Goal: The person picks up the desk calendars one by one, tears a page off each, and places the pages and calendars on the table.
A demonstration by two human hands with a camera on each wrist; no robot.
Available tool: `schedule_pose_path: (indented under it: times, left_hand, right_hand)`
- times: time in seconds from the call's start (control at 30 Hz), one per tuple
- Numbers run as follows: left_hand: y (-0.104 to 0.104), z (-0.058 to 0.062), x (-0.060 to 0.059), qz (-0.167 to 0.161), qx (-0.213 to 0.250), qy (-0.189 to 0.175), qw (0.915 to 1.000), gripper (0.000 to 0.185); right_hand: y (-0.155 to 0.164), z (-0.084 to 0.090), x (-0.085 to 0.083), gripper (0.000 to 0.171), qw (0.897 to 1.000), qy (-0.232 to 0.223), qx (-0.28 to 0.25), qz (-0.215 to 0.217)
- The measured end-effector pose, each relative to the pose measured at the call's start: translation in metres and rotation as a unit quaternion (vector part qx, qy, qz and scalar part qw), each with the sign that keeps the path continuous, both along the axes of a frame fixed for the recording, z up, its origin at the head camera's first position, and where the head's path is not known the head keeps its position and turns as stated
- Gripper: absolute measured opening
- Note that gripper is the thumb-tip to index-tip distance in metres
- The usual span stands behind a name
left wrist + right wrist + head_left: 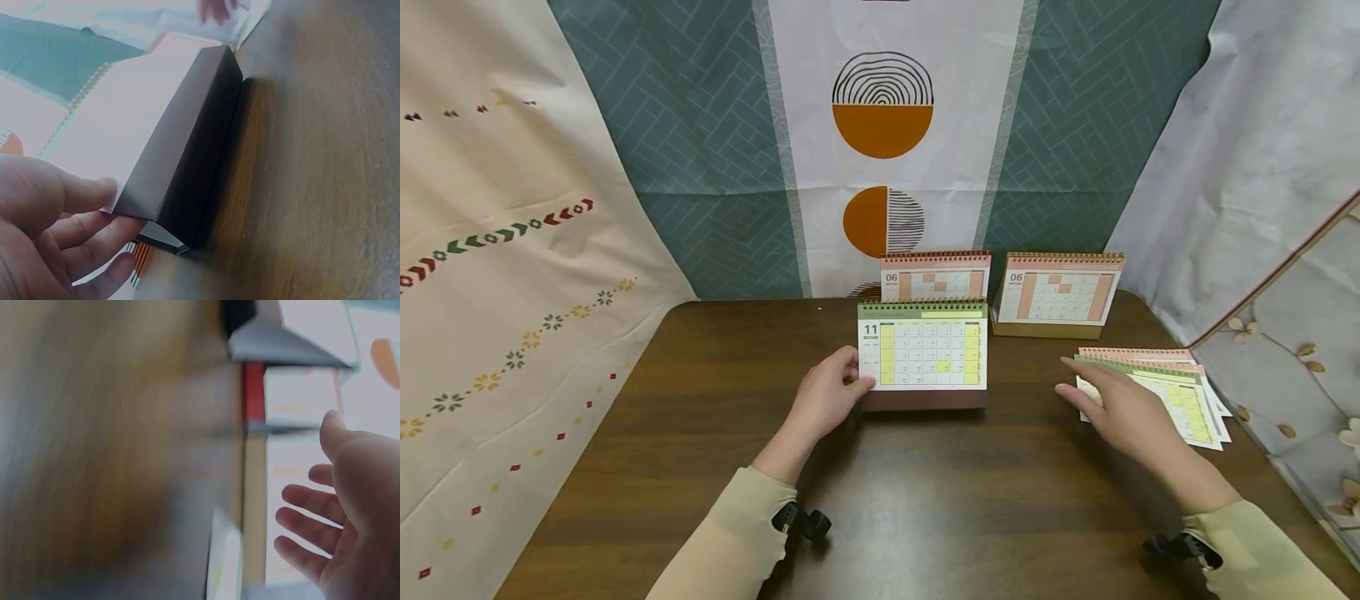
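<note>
Here the left hand [829,393] has thumb and fingers [94,240] pinching the left end of the green-topped standing desk calendar showing month 11 [923,350], upright at the middle of the dark wooden table [700,467]. The right hand [1126,408], fingers [306,515] loosely spread and holding nothing, hovers over the near-right pile of flattened spiral-bound calendars [1183,392]. Judging by that, one green calendar stands done; the pile remains. Two orange-topped standing calendars [1000,283] sit farther back.
</note>
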State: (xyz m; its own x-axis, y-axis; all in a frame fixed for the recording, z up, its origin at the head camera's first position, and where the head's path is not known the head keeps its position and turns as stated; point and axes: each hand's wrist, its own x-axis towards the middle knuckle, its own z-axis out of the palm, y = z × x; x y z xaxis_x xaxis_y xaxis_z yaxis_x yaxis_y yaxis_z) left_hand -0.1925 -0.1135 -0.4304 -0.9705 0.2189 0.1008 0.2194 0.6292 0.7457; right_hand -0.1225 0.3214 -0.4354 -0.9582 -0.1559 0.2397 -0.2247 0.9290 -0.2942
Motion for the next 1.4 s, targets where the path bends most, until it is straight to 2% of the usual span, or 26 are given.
schedule_pose_path:
  times: [0.17,0.43,0.67,0.93,1.2,1.4]
  left_hand:
    - [0.001,0.001,0.003,0.013,-0.018,0.003,0.9998,0.024]
    - [0.005,0.0,0.009,0.015,-0.059,0.025,0.9978,0.032]
    - [0.009,0.001,0.014,0.011,-0.084,0.034,0.9958,0.033]
    - [0.008,0.002,0.02,0.027,-0.118,0.053,0.9913,0.031]
    - [0.0,0.004,0.027,0.05,-0.156,0.079,0.9834,0.033]
    - [-0.011,0.003,0.029,0.064,-0.161,0.081,0.9816,0.027]
  right_hand:
    - [-0.045,0.008,-0.008,0.07,0.995,-0.046,-0.081,0.034]
    - [-0.089,0.003,-0.016,0.074,0.987,-0.086,-0.133,0.035]
    - [-0.103,-0.002,-0.017,0.064,0.992,-0.05,-0.114,0.028]
    - [-0.114,-0.004,-0.015,0.056,0.994,-0.009,-0.105,0.021]
    - [-0.13,-0.001,-0.017,0.05,0.997,0.013,-0.078,0.027]
    - [-0.141,-0.003,-0.019,0.05,0.997,0.023,-0.068,0.039]
